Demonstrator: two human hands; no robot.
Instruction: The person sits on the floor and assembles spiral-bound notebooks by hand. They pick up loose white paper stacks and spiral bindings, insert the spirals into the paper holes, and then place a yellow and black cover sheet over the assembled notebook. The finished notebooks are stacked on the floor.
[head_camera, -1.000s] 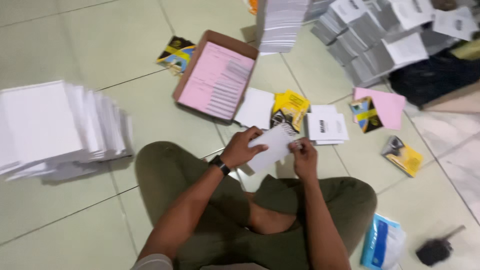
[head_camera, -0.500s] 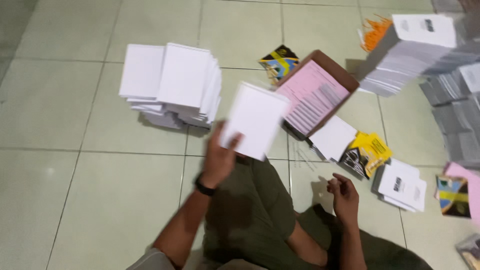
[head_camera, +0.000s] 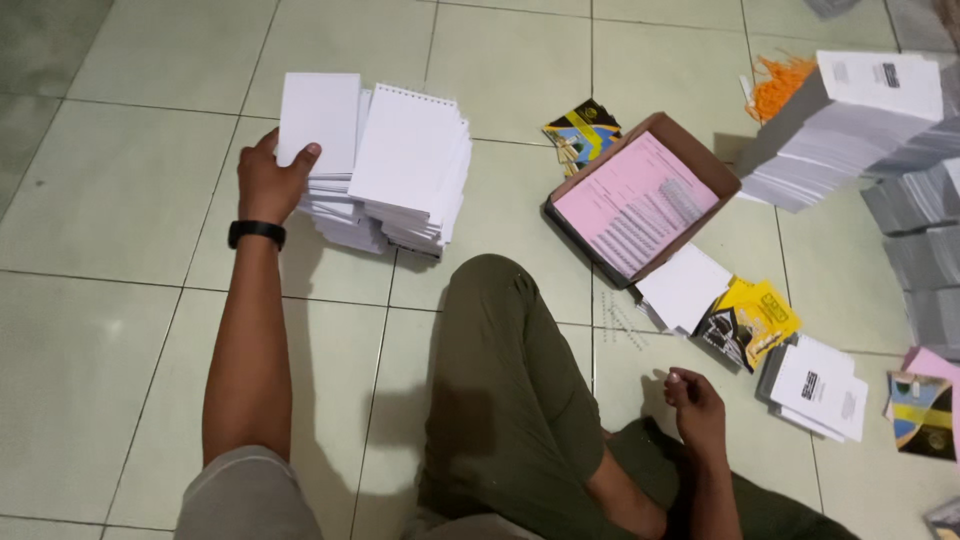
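White blank rectangular paper pad (head_camera: 318, 122) sits on top of the left-hand stack of white spiral-bound pads (head_camera: 400, 175) on the pale green tiled floor (head_camera: 110, 190); left hand (head_camera: 270, 180) has hold of it at its lower edge, thumb over the front near the corner, other fingers curled behind & hidden; black wristband (head_camera: 256, 232) on that wrist, arm stretched out straight. A second, slightly tilted heap of the same white pads lies just beside, touching, wire binding along the top edge.

Right hand (head_camera: 695, 405) rests low by the person's olive-green trouser leg (head_camera: 500, 400), fingers loosely curled, thumb & forefinger nearly pinched; can't tell if anything small is btwn them.

Brown open cardboard box (head_camera: 700, 150) holding pink printed sheets (head_camera: 635, 205) lies to the right of the knee; yellow-and-black printed cover cards (head_camera: 582, 130) just beyond its far-left corner; more yellow-and-black cards (head_camera: 750, 322) w/ plain white sheets (head_camera: 685, 288) near its front; small white labelled booklets (head_camera: 818, 388) well right of the right hand; tall grey-edged stack of printed booklets (head_camera: 835, 140) at top right, orange stringy bundle (head_camera: 775, 88) beside it.
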